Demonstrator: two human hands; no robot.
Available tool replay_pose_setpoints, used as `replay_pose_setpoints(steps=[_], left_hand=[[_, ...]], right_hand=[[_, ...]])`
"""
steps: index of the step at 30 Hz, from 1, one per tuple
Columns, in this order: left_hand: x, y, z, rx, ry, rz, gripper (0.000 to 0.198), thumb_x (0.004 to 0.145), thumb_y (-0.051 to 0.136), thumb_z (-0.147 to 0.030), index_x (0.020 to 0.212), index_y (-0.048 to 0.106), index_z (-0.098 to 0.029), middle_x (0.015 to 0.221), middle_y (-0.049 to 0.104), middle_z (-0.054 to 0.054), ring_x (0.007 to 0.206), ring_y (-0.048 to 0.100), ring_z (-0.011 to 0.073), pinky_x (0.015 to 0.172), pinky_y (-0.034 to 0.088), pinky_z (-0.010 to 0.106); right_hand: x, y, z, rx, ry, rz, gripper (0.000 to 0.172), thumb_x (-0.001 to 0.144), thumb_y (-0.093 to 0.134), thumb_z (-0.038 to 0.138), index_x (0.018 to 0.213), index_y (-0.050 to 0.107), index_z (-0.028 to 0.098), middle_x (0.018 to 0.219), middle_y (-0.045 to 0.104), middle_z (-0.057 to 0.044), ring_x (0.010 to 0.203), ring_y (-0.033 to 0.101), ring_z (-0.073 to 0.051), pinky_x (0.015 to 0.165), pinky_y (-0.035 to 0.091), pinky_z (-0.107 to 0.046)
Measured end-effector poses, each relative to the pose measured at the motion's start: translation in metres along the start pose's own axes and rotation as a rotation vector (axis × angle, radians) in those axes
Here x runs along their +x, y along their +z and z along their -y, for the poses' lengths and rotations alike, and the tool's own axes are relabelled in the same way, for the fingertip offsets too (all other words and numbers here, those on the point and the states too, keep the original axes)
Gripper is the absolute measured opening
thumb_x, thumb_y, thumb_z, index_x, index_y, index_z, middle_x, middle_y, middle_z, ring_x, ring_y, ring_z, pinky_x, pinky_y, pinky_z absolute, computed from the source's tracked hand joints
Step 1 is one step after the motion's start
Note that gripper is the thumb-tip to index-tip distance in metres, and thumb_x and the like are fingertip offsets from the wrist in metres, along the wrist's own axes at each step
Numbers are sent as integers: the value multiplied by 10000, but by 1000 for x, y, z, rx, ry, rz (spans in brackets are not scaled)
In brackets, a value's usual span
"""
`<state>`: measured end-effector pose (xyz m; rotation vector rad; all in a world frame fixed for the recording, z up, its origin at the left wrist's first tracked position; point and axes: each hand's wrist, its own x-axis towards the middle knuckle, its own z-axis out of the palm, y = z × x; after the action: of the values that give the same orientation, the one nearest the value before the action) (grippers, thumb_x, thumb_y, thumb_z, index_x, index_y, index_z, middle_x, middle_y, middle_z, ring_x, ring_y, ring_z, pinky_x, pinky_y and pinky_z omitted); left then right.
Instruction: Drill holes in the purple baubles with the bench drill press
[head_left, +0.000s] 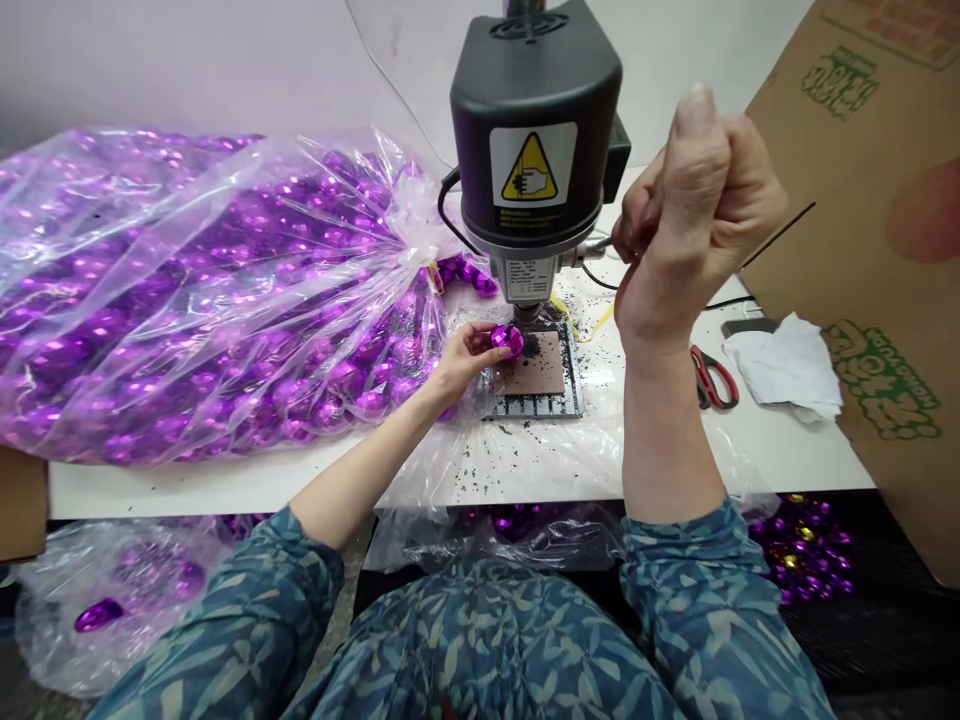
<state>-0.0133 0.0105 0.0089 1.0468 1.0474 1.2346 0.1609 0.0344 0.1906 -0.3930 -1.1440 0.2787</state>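
My left hand point(466, 358) pinches a shiny purple faceted ball point(507, 340) and holds it on the brown pad point(541, 366) of a small bench drill, right under the bit. The drill's black motor head point(535, 120) carries a yellow warning sticker. My right hand point(694, 215) is raised beside the head, its fingers closed in a fist round the drill's metal feed lever point(596, 245).
A large clear bag of purple balls point(202, 290) fills the left of the white table point(187, 488). Red-handled scissors point(712, 375) and a white cloth point(787, 365) lie at the right, beside a tilted cardboard box point(885, 300). Black shavings litter the drill base. More balls sit below the table.
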Motion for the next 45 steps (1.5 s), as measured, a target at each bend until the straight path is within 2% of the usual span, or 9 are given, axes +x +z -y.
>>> replay_pose_setpoints(steps=[5,10,17,21,25,28,35,39,45], left_hand=[[-1,6,3,124,16,21,583,652,962,-303,1108,622,-169,1037,760,72,980,729,213,949,575,416],[1,12,8,308,97,-15,548,662,946,-265,1106,636,-178,1036,737,78,935,705,208,905,574,415],[-14,24,7,462,219,44,527,709,883,-236,1172,634,-197,1070,730,65,952,691,198,885,573,377],[-19,33,7,448,248,15,505,731,887,-283,1164,637,-212,1231,711,93,1075,681,226,961,555,388],[-17,35,12,397,220,-15,506,741,902,-348,1154,640,-218,1164,728,84,1040,687,234,939,559,388],[-17,36,13,389,233,-25,501,747,904,-346,1153,640,-218,1145,726,80,1051,685,234,960,553,391],[-20,37,9,403,226,-18,487,765,895,-330,1155,626,-216,1156,718,80,1072,683,235,993,545,407],[-20,37,12,409,245,-17,496,767,895,-333,1161,618,-213,1162,713,84,1082,681,239,1004,540,412],[-20,37,12,394,229,-24,500,757,901,-356,1144,615,-220,1170,711,83,1095,682,244,1017,531,419]], right_hand=[[-1,-1,-2,-48,3,13,603,877,487,724,615,250,235,464,283,81,362,273,-37,389,255,-257],[-2,-2,2,10,18,16,570,863,588,622,614,256,232,475,301,89,371,275,-29,406,282,-242],[-4,-2,4,93,37,18,556,844,634,567,601,281,214,480,316,77,378,279,-36,431,268,-254],[-4,1,1,11,6,-10,603,856,559,678,606,247,225,473,283,71,371,252,-47,416,261,-274],[-4,1,1,-32,7,-8,623,874,470,739,619,211,233,472,252,64,377,242,-56,418,264,-286],[-7,-2,3,-47,20,12,619,871,544,680,617,204,230,475,243,64,404,250,-56,452,253,-291],[-25,-12,7,-60,39,-50,630,923,584,596,607,192,218,491,217,58,443,235,-48,496,181,-299],[-32,-16,2,-5,-21,-53,646,930,625,493,614,143,202,475,134,59,408,220,-47,488,141,-302],[-38,-20,-10,36,-84,-84,660,904,625,500,576,140,195,452,138,53,380,187,-49,433,153,-303]])
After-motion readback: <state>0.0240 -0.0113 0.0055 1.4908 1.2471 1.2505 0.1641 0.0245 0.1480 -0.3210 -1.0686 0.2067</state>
